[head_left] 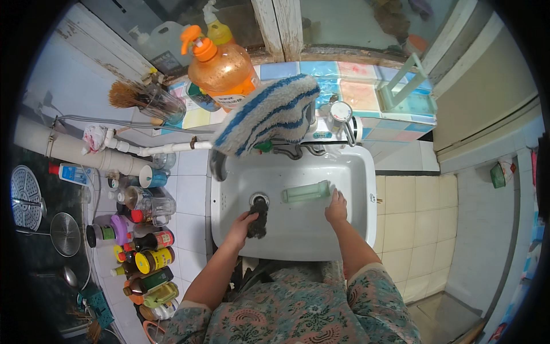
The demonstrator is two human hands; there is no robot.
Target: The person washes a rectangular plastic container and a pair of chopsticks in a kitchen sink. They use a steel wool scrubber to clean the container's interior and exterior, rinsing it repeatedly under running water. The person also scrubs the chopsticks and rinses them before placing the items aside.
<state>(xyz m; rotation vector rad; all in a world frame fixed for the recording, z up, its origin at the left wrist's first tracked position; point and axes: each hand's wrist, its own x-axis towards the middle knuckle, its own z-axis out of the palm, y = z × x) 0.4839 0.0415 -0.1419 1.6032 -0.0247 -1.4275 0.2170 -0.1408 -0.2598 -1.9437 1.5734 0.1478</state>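
Note:
My left hand [241, 226] is closed on a dark, ragged scrubbing pad [260, 218], which hangs over the left part of the white sink [292, 239] just below the drain. A long, pale green, see-through plastic tray [306, 192] lies in the middle of the basin. Beside its right end is my right hand [336, 207], its fingers stretched forward. Whether the fingertips touch the tray is hard to make out. A silver tap [342, 114] rises behind the basin. Draped near it, a blue and white striped cloth [269, 117] overhangs the back rim.
An orange pump bottle [220, 71] stands on the tiled ledge [358, 94], with a pale green plastic rack [408, 92] at its right end. White pipes [166, 148] run along the left. Several sauce bottles [153, 260] crowd the left counter beside a wire strainer [65, 234].

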